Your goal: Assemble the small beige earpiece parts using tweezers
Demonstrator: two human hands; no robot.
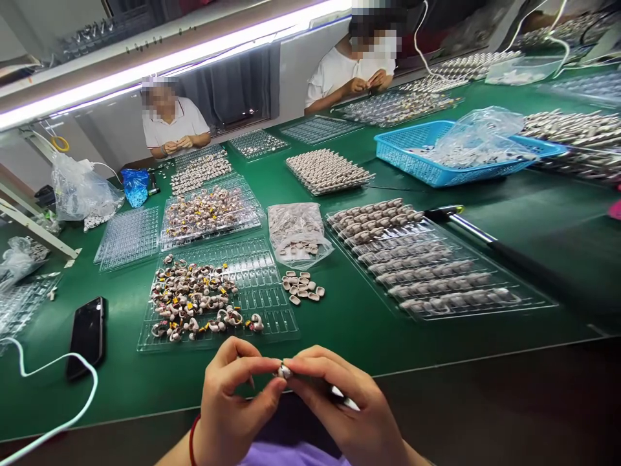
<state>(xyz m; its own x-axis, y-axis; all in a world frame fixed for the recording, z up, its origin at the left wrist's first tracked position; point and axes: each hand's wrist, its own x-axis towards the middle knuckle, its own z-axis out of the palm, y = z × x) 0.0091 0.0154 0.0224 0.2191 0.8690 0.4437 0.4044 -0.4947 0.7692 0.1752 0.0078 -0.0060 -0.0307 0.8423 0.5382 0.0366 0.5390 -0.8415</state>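
Note:
Above the table's front edge, my left hand and my right hand meet fingertip to fingertip. Pinched between them is a small off-white earphone part, mostly covered by the fingers. Something pale shows behind the right hand's fingers; I cannot make out what it is. Just beyond the hands, a clear plastic tray carries a heap of beige earphone pieces with yellow tabs. Beside it lie loose beige oval shells, next to a plastic bag of similar shells.
Rows of beige pieces fill a tray at right, with a black-handled tool alongside. Behind are a blue basket and more trays. A phone and white cable lie left. Two people sit across the green table.

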